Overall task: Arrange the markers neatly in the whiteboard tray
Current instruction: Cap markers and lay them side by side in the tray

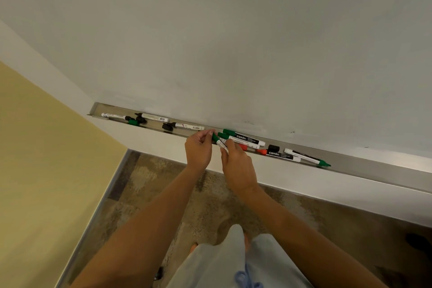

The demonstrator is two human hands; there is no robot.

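Both hands are up at the front lip of the whiteboard tray (pixel 364 166), close together. The right hand (pixel 237 166) is closed around the white barrel of a green-capped marker (pixel 219 143), which slants up and to the left out of its fingers. The left hand (pixel 198 151) has its fingertips pinched right at that marker's green cap end; whether they are gripping the cap or only touching it I cannot tell from here.

The marker looks light, stiff and smooth, a plastic tube that would roll easily on the metal. I would hold it mid-barrel, as the right hand does, since a pull on the cap alone might pop it off.

Just past the hands, touching or nearly so, lie two more green-capped markers (pixel 243 138) side by side along the tray, with an orange cap (pixel 244 147) showing beneath them. Further right sits an orange-capped marker (pixel 279 154) with a loose black cap (pixel 273 148) beside it, then a pair of markers (pixel 306 158) ending in a green tip, one crossing the other.

To the left, well apart from the hands, three markers (pixel 154 117) lie end to end but crooked, with loose green and black caps (pixel 136 121) among them. The whiteboard (pixel 233 42) above is bare.
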